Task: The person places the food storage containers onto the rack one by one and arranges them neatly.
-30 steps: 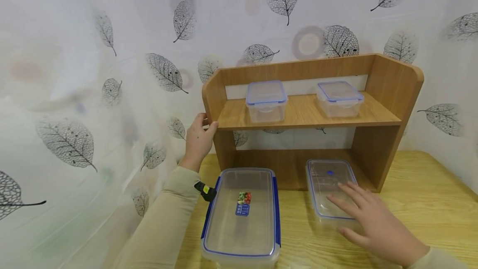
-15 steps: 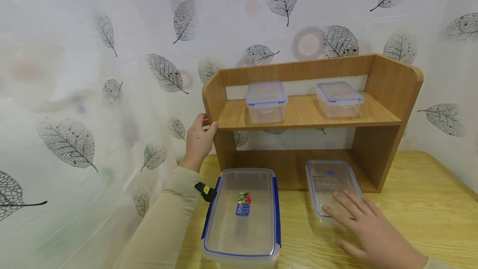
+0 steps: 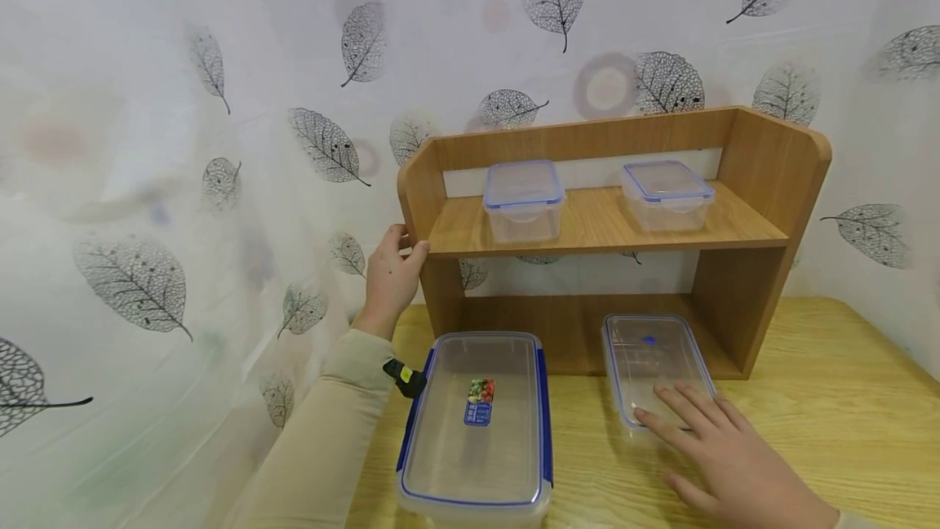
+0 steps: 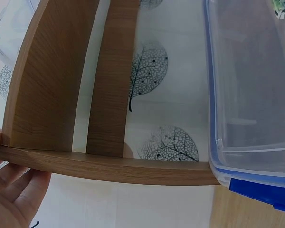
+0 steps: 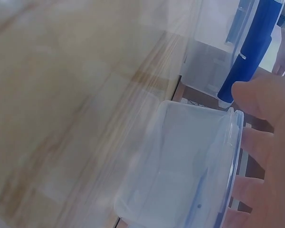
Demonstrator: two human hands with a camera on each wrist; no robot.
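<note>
My left hand (image 3: 392,272) holds the left side panel of a two-tier wooden shelf (image 3: 774,166). In the left wrist view the panel's edge (image 4: 109,167) runs between the thumb and the fingers (image 4: 31,192). My right hand (image 3: 742,455) is spread, fingers nearly straight, over the near end of a clear, blue-rimmed food container (image 3: 639,370). Its fingertips appear to rest on the lid. From the right wrist camera, the container's clear side (image 5: 180,156) shows beside the fingers. A larger clear food container (image 3: 470,464) with blue side clips stands to the left, near my left forearm.
Two small lidded containers, one left (image 3: 523,206) and one right (image 3: 670,201), sit on the upper board. The shelf stands on a yellow wood-grain table (image 3: 844,423). A leaf-print sheet (image 3: 470,39) covers the wall behind and at the left.
My right hand has drawn back a little toward me along the lid, uncovering more of the container's middle. My left hand stays on the side panel, and the containers have not visibly moved.
</note>
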